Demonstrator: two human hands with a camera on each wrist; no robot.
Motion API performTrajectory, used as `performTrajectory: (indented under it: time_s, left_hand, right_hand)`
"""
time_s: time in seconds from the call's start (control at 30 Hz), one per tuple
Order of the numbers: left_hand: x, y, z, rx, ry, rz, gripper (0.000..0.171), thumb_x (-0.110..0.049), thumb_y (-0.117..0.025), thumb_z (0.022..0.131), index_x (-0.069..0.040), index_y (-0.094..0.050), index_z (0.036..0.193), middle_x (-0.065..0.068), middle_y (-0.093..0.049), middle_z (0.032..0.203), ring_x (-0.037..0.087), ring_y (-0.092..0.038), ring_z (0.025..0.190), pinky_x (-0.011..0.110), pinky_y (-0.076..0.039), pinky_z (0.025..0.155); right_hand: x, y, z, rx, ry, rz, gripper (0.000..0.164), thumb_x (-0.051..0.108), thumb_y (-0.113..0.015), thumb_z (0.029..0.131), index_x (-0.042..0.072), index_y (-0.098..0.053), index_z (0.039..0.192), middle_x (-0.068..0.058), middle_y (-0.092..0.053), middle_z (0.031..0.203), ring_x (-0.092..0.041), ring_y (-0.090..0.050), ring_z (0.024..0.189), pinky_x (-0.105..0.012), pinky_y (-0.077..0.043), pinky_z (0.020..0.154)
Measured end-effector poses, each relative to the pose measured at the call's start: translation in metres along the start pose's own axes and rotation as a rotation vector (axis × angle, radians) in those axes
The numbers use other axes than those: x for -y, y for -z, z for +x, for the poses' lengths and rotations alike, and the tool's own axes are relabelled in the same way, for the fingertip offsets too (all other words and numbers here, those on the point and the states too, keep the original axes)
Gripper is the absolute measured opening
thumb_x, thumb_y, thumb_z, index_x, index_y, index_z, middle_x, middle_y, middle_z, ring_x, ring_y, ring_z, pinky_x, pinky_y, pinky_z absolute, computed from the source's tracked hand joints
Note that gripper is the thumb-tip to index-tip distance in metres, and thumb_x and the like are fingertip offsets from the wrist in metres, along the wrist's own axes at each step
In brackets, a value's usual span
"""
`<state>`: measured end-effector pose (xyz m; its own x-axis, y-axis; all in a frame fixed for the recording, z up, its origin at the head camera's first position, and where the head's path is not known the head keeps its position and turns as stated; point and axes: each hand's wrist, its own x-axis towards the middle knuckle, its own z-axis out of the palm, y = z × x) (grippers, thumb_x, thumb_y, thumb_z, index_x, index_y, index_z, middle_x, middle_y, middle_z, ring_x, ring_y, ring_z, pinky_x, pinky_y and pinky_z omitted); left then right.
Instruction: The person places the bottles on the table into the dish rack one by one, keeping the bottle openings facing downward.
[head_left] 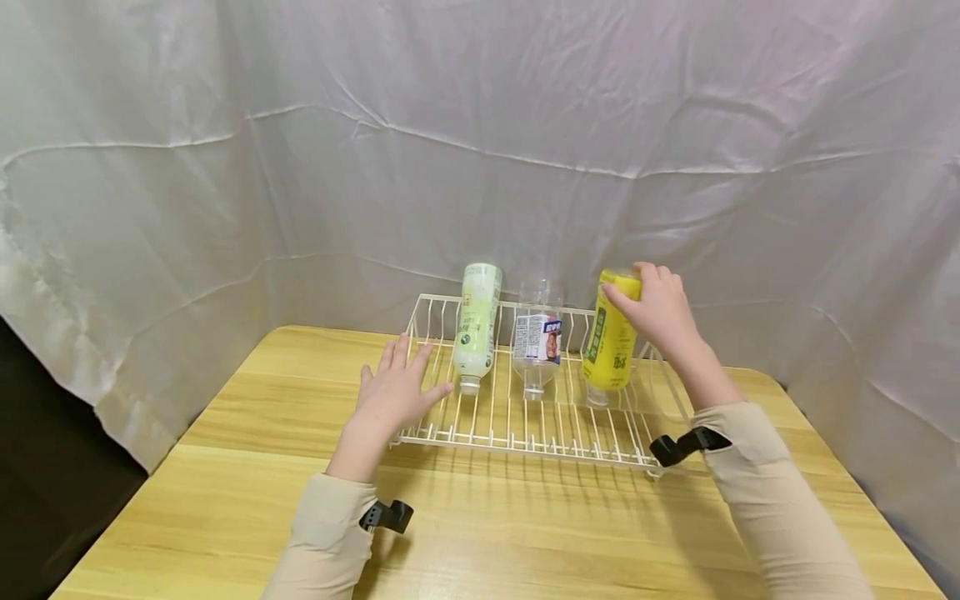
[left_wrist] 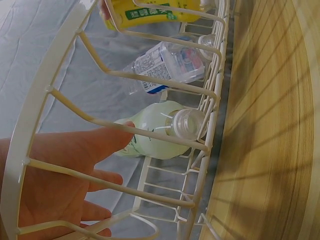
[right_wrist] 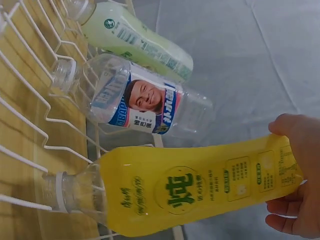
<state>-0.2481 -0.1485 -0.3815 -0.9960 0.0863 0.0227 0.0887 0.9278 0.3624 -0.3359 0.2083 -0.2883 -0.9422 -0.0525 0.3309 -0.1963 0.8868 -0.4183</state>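
Observation:
My right hand grips the base end of a yellow-labelled plastic bottle, which stands neck down over the right part of a white wire rack. In the right wrist view, that bottle's open mouth is among the rack's wires. A clear bottle with a blue and white label leans upside down in the middle. Left of it, a pale green bottle also rests neck down. Fingers spread, my left hand is over the rack's left end, its thumb close beside the green bottle and nothing in its grasp.
The rack stands on a wooden table, its wires casting shadows below. Behind the table hangs a grey cloth, close to the rack's back edge. More cloth comes down along both sides. A black strap sits at the right wrist.

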Motion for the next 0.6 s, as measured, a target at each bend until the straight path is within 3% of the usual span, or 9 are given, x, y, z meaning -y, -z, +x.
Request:
performTrajectory:
  time_s: [0.33,0.6]
  left_hand:
    - [-0.001,0.0,0.0,0.001,0.002,0.004,0.079,-0.064,-0.044,0.093,-0.025,-0.018,0.157,0.015,0.002,0.164,0.04,-0.001,0.152,0.073,-0.008,0.114]
    - [-0.001,0.0,0.002,0.002,0.005,0.003,0.079,-0.064,-0.045,0.093,-0.025,-0.018,0.157,0.015,0.003,0.165,0.04,-0.001,0.152,0.073,-0.008,0.114]
  right_hand:
    - [-0.013,-0.024,0.016,-0.063,-0.049,0.113,0.08,0.058,-0.05,0.093,0.0,-0.033,0.146,-0.029,-0.045,0.13,-0.041,-0.043,0.114,-0.057,-0.044,0.088]
    - [-0.018,-0.042,0.02,-0.077,-0.066,0.161,0.089,0.057,-0.055,0.091,0.016,-0.012,0.157,-0.03,-0.04,0.137,-0.041,-0.044,0.114,-0.061,-0.048,0.09]
